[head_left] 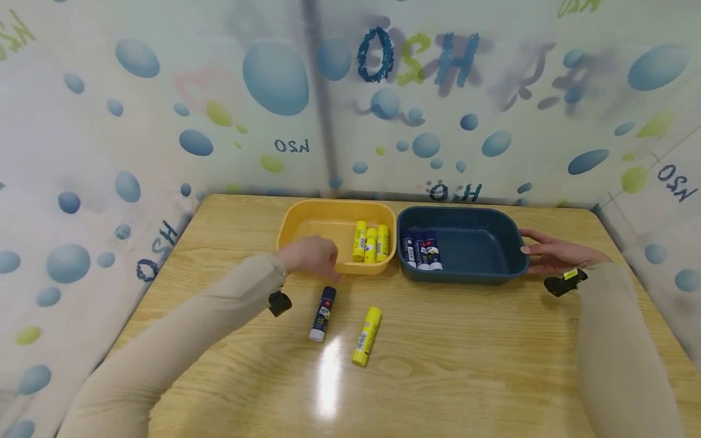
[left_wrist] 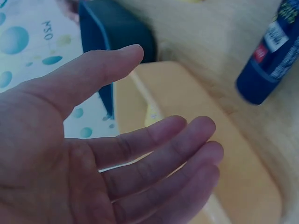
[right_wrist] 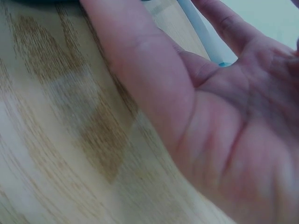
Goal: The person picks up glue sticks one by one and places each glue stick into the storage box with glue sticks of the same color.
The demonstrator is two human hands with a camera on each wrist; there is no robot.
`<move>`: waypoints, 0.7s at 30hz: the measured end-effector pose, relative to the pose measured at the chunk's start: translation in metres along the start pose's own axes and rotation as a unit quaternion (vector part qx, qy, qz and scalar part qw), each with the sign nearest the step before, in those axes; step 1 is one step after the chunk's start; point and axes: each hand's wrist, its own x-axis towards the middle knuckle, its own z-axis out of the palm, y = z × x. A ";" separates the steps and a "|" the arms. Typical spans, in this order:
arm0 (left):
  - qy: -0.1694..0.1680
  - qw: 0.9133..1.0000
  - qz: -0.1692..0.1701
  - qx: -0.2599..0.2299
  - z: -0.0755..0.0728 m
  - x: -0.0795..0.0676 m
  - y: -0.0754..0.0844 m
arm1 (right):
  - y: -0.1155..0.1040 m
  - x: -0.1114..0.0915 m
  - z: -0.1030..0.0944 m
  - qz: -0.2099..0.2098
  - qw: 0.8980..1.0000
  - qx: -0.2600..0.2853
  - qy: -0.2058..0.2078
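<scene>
My left hand (head_left: 313, 255) hovers over the front left of the yellow bin (head_left: 335, 207), holding nothing. The left wrist view shows its fingers (left_wrist: 159, 154) loosely extended and the thumb apart from them. Just in front of it on the table lies a navy glue stick (head_left: 323, 314) with a white end. To the right of that lies a yellow glue stick (head_left: 367, 336). At the right end of the dark blue bin (head_left: 476, 278), my right hand (head_left: 560, 252) touches the wall, its fingers spread and mostly straight; the right wrist view cuts off its fingertips.
Three yellow glue sticks (head_left: 370, 244) stand in the right part of the yellow bin. Three navy glue sticks (head_left: 420, 250) are in the left part of the blue bin. Both bins sit side by side at the back of the wooden table (head_left: 465, 359), before a patterned curtain (head_left: 350, 121).
</scene>
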 end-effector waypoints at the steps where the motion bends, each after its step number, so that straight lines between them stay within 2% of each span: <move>1: -0.002 1.000 0.001 -0.002 0.003 -0.001 -0.001 | 0.000 0.000 0.000 -0.001 1.000 0.004 -0.005; 7: -0.018 1.000 0.009 -0.003 0.018 -0.003 -0.005 | 0.001 0.001 -0.003 -0.010 0.999 0.022 -0.038; 12: -0.035 0.999 0.000 0.001 0.030 -0.001 -0.011 | 0.001 0.002 -0.001 -0.005 1.000 0.009 -0.019; 21: -0.042 0.999 0.000 -0.034 0.046 -0.004 -0.017 | 0.001 0.002 0.001 -0.006 1.000 0.019 -0.016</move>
